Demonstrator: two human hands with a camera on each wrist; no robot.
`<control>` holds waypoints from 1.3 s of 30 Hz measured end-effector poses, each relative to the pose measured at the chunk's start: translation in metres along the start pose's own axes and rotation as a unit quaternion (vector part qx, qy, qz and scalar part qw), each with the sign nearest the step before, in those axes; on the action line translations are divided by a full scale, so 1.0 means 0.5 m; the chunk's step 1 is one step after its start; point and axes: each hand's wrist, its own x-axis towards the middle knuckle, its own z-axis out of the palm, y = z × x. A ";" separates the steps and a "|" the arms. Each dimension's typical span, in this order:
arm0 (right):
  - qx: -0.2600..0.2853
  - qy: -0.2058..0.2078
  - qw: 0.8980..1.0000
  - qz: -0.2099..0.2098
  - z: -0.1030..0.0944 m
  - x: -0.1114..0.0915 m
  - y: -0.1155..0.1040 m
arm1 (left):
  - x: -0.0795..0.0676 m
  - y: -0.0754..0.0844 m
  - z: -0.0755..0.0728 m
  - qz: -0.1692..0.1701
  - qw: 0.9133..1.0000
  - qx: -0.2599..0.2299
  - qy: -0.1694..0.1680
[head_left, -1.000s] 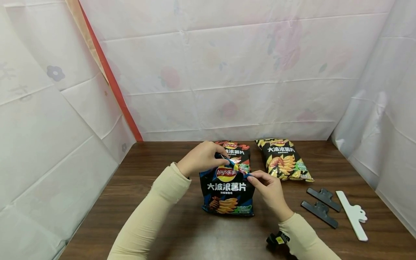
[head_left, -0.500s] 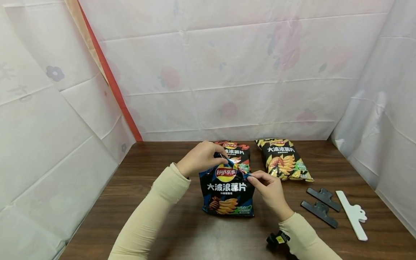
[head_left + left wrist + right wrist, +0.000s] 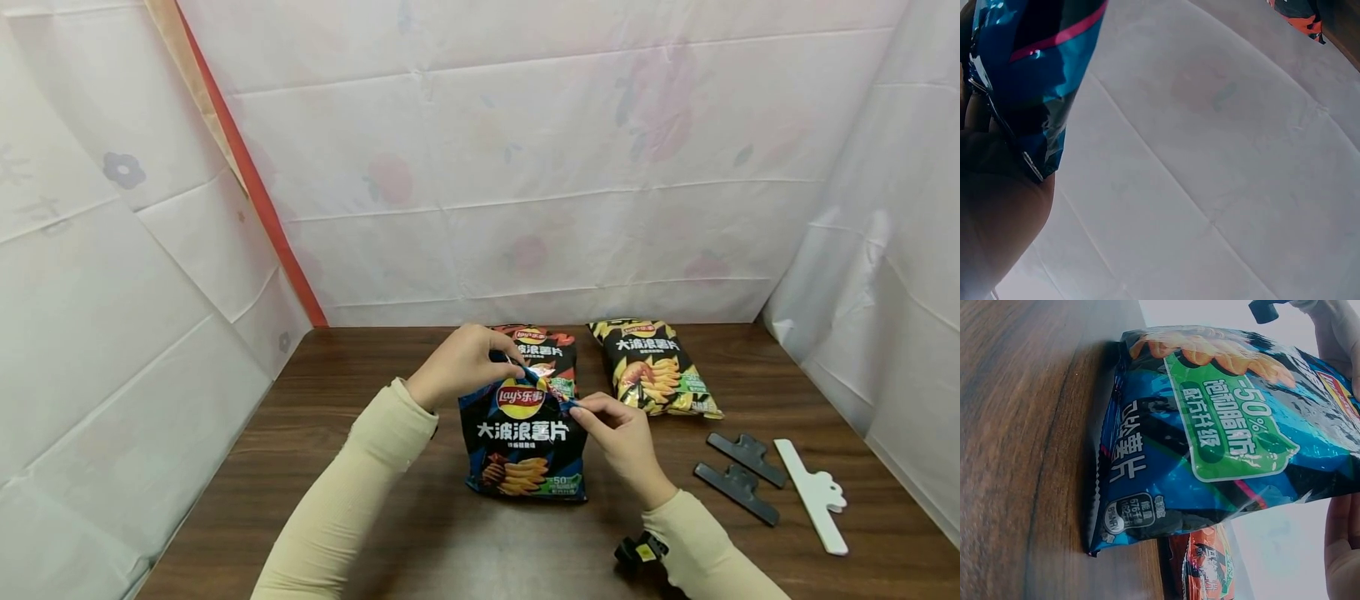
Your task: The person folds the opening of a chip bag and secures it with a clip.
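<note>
A blue and black bag of potato chips (image 3: pixel 525 450) stands upright on the table, its front facing me. My left hand (image 3: pixel 468 362) reaches over its top left and grips the upper edge between thumb and fingers. At the top right corner my right hand (image 3: pixel 618 433) pinches the edge with thumb and forefinger. Between the hands the rim of the chip bag is creased and tilted. In the left wrist view a blue side of the chip bag (image 3: pixel 1063 69) lies against the palm. The right wrist view shows the bag's lower end (image 3: pixel 1166 456) on the wood.
Behind the blue bag lies a red chip bag (image 3: pixel 547 346), partly covered. A yellow and black chip bag (image 3: pixel 652 371) lies to its right. Two black clips (image 3: pixel 738 492) and a white clip (image 3: pixel 813 496) rest at the right. Pale sheeting (image 3: pixel 525 167) walls the table's back and sides.
Both hands stay almost in place. The top edge of the blue chip bag has shifted slightly between them, and more of the logo's upper part shows than a second ago.
</note>
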 end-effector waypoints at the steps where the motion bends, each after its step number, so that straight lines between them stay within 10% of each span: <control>1: 0.002 -0.001 1.000 -0.002 0.000 0.000 0.001 | 0.000 0.000 0.000 -0.001 1.000 -0.004 0.001; 39: -0.050 -0.089 0.994 0.033 -0.063 -0.005 -0.018 | 0.002 0.001 0.002 0.004 1.000 0.019 -0.022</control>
